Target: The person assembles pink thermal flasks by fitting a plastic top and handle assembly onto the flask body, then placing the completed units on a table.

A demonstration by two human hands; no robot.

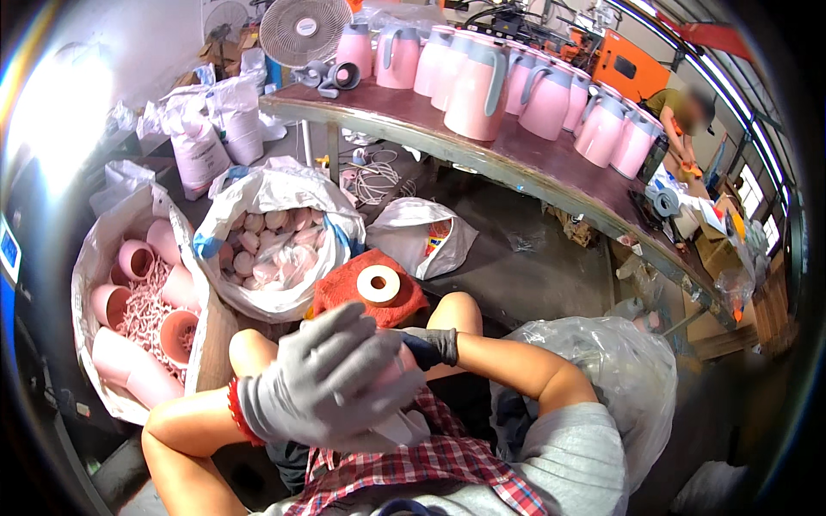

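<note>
Both my hands are gloved and close together in front of my lap. My left hand (331,378), in a grey glove, is closed around a pink plastic piece (397,371) and hides most of it, so its full shape does not show. My right hand (430,347), in a grey and dark glove, is against the far right side of that piece, its fingers mostly hidden. Just beyond, a cream-coloured ring-shaped roll (391,291) lies on a red cloth (335,290).
At left, a white sack (86,344) holds pink jug bodies; beside it, another sack (211,245) holds small pink parts. Pink jugs with grey handles (473,95) line a long table (404,125). Clear plastic bag (619,370) at my right. A person (675,116) works far right.
</note>
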